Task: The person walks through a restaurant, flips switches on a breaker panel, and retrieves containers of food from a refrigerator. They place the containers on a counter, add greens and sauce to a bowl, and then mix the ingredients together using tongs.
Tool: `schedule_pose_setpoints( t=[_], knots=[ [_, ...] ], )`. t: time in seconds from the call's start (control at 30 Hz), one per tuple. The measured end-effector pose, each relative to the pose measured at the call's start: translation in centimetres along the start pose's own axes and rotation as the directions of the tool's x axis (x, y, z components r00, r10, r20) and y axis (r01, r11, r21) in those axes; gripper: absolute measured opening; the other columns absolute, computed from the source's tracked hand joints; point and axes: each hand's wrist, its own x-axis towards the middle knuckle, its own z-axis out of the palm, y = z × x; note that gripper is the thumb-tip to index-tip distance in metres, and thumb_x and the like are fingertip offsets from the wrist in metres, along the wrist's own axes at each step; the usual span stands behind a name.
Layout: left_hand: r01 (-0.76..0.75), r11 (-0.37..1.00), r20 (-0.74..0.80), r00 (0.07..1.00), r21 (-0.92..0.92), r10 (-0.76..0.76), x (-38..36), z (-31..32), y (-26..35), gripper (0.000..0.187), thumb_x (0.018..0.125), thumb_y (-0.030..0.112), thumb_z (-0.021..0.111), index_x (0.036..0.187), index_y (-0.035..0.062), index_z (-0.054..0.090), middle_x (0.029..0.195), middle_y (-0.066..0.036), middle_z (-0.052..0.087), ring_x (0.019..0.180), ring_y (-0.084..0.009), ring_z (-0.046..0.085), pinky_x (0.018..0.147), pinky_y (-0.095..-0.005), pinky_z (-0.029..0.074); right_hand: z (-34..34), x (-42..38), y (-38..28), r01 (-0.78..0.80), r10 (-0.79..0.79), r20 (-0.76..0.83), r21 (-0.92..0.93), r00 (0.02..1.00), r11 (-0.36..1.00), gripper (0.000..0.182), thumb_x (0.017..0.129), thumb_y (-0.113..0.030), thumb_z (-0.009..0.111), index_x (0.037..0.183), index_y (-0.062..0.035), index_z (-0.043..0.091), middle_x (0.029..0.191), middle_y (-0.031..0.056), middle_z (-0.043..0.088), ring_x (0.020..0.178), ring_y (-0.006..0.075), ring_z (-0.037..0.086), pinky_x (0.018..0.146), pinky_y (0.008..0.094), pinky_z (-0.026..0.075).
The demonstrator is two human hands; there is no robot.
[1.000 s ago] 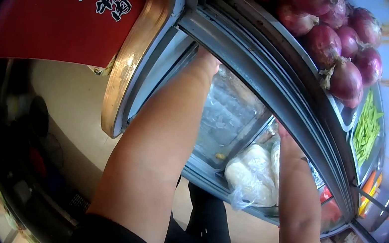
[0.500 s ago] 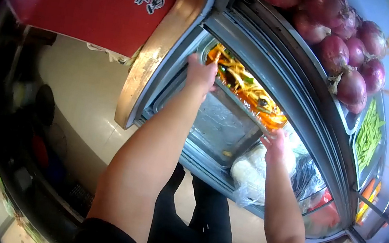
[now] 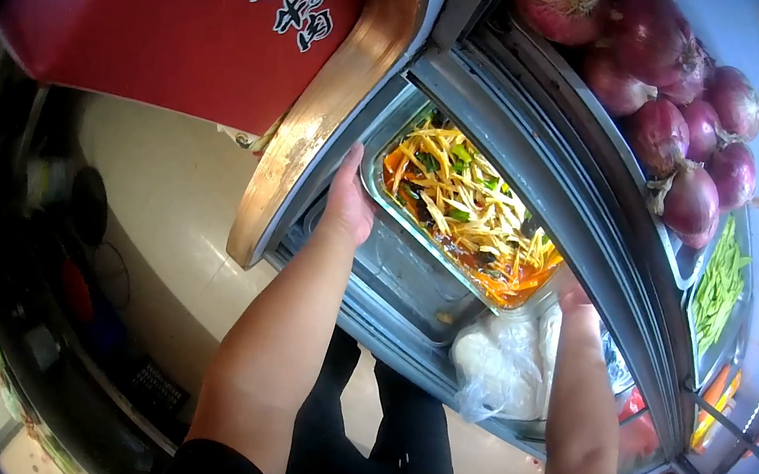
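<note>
- Holding food tray (image 3: 431,250) at centre of frame.
- Gripping left end in partly curled fingers of left hand (image 3: 352,202).
- Cannot tell finger spread or hold of right hand (image 3: 577,304), beside tray's right end.

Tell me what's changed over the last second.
The food tray, out of sight at first, has come out from under the sliding frame toward the person. The left hand, then mostly hidden, now shows at one end; the right hand is at the other, fingers hidden. The onions and bagged white item look unmoved.
</note>
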Motion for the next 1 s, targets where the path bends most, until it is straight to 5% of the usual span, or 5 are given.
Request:
schedule_pose_setpoints(
  t=[0.17,0.7,0.73,0.8,1.0],
  knots=[
    [0.068,0.987,0.007,0.998,-0.144,-0.067,0.3,0.4,0.3,0.070,0.084,0.052,0.058,0.132,0.0031,0.044,0.130,-0.012,0.051,0.123,-0.0256,0.045,0.106,-0.0379,0.031,8.8,-3.1,-3.5,-0.135,0.130,0.039,0.311,0.991,0.941,0.040,0.097,-0.029,0.045,0.125,-0.0025,0.053,0.126,0.0155,0.055,0.118,0.0307,0.050,0.104,0.0407,0.039],
    [0.102,0.955,-0.034,0.993,-0.278,-0.116,0.4,1.4,-0.3,0.043,0.084,0.029,0.063,0.115,-0.0004,0.057,0.112,-0.014,0.063,0.103,-0.0287,0.060,0.093,-0.0402,0.046,3.8,-0.2,-0.5,-0.093,0.089,0.027,0.304,0.996,0.948,0.030,0.096,-0.020,0.047,0.118,-0.0021,0.057,0.122,0.0128,0.059,0.112,0.0246,0.055,0.102,0.0334,0.040],
    [0.096,0.956,-0.024,0.994,-0.276,-0.107,0.2,1.5,0.1,0.043,0.084,0.029,0.063,0.115,-0.0004,0.057,0.112,-0.014,0.063,0.103,-0.0287,0.060,0.093,-0.0402,0.046,5.1,-1.1,-0.3,0.065,-0.067,-0.026,-0.070,0.997,0.995,0.031,0.096,-0.021,0.048,0.119,-0.0024,0.056,0.122,0.0124,0.059,0.111,0.0242,0.055,0.101,0.0331,0.040],
    [0.108,0.962,-0.205,0.965,-0.252,-0.162,-1.5,1.5,0.6,0.042,0.085,0.029,0.062,0.116,0.0006,0.057,0.112,-0.014,0.062,0.103,-0.0282,0.060,0.092,-0.0398,0.046,2.9,-0.7,-0.8,-0.048,0.036,-0.164,-0.075,0.986,0.996,0.032,0.094,-0.023,0.052,0.119,-0.0038,0.057,0.122,0.0108,0.059,0.112,0.0225,0.054,0.100,0.0315,0.041],
    [0.023,0.962,-0.104,0.993,-0.274,-0.053,-7.7,0.4,3.3,0.041,0.086,0.025,0.061,0.120,0.0025,0.054,0.117,-0.013,0.059,0.106,-0.0280,0.058,0.094,-0.0398,0.045,0.4,-3.1,-0.5,0.066,-0.096,0.436,0.083,0.895,0.994,0.052,0.086,-0.043,0.061,0.125,-0.0074,0.054,0.135,0.0075,0.049,0.127,0.0229,0.039,0.111,0.0347,0.023]
  ],
)
